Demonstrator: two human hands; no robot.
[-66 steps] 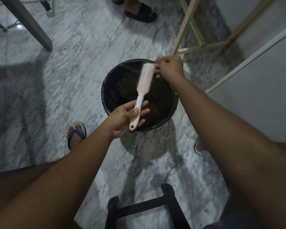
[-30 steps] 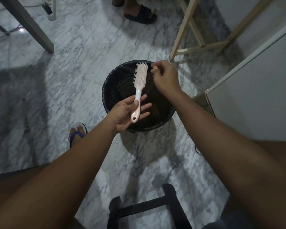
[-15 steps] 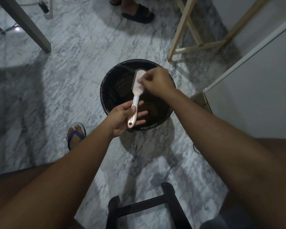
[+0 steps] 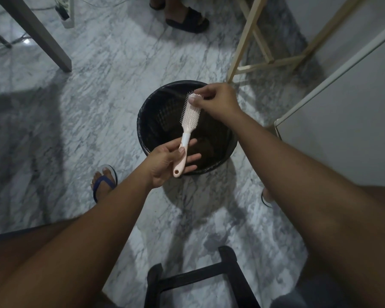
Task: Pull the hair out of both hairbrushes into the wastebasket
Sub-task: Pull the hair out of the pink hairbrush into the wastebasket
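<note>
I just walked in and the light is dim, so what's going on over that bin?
A person is cleaning a pink hairbrush over a black wastebasket on the marble floor. The left hand holds the brush by its handle. The right hand pinches at the bristles near the tip of the head. Any hair between the fingers is too fine to make out.

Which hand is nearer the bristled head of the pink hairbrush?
Right. The right hand pinches at the tip of the hairbrush head over the wastebasket; the left hand grips the handle, below the head.
</note>
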